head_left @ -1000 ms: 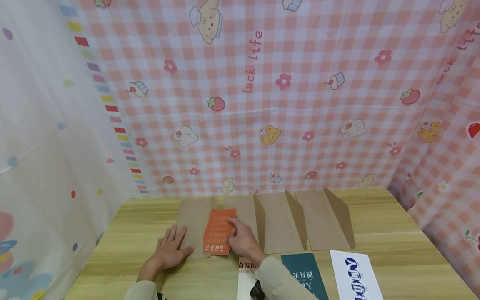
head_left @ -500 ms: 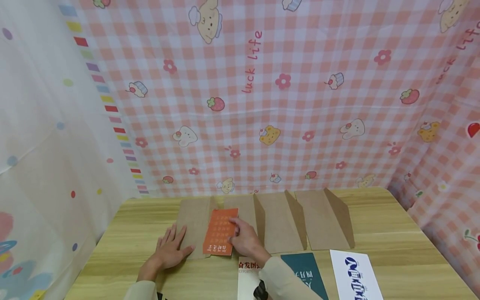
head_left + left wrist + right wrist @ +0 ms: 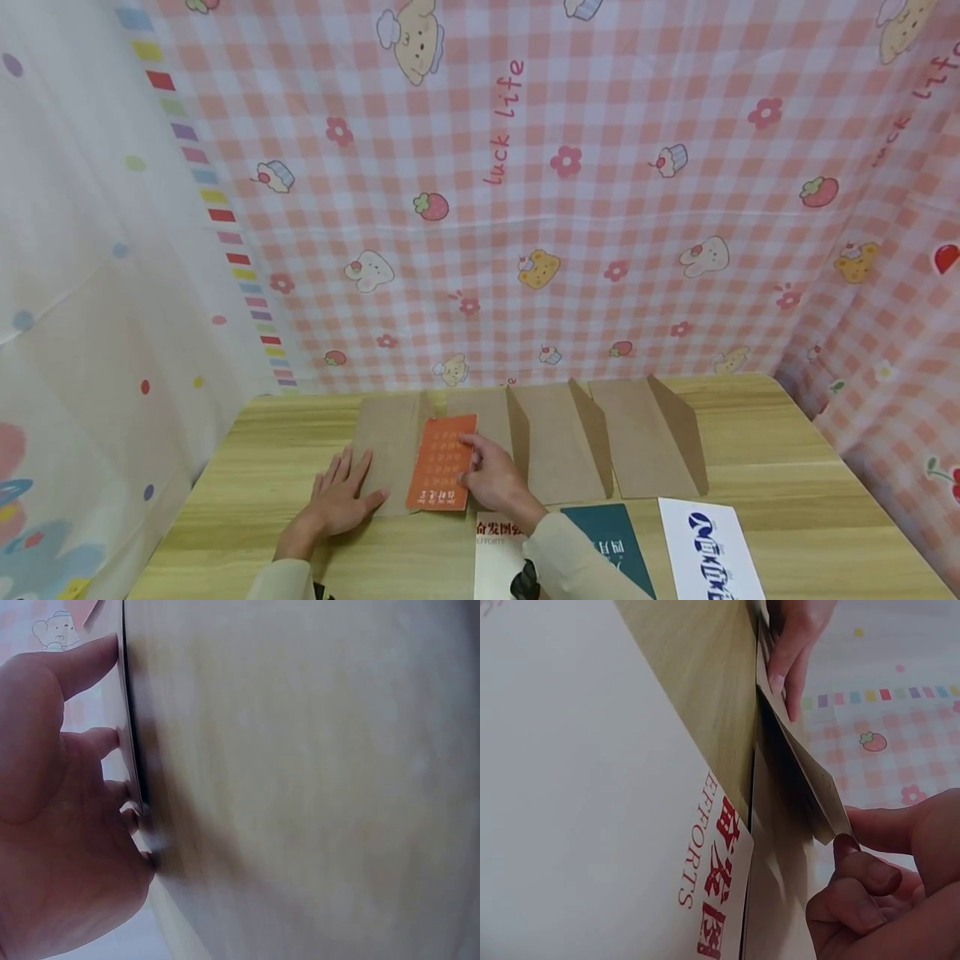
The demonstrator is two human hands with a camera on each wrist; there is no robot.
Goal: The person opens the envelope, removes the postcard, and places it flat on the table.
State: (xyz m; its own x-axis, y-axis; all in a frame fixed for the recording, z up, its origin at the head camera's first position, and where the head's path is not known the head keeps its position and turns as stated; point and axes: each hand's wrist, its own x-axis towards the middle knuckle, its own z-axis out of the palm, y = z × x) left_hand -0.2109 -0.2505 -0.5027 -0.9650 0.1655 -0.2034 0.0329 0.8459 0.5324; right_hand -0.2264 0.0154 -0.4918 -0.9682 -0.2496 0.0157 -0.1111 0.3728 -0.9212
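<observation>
My left hand [image 3: 339, 498] lies with spread fingers on the left side of the leftmost brown kraft envelope [image 3: 387, 437], pressing it to the table. An orange card [image 3: 435, 458] with rows of pale characters overlaps that envelope's right side. Thumb and fingers of my right hand [image 3: 495, 477] pinch the card's right edge. In the right wrist view, the pinched edge stands raised beside my right hand [image 3: 889, 874], and a brown underside [image 3: 810, 776] slopes down toward the left hand. Whether the envelope's flap is pinched along with the card, I cannot tell.
Several more kraft envelopes [image 3: 558, 446] lie in a row to the right, their pointed flaps open. Nearer are a cream card [image 3: 495, 550] with red characters, partly under the right sleeve, a dark teal card [image 3: 611, 533] and a white card [image 3: 708, 542] with blue lettering.
The right hand has shifted slightly to the right, and the orange card's upper and right edges have moved with it. The left hand has stayed in place.
</observation>
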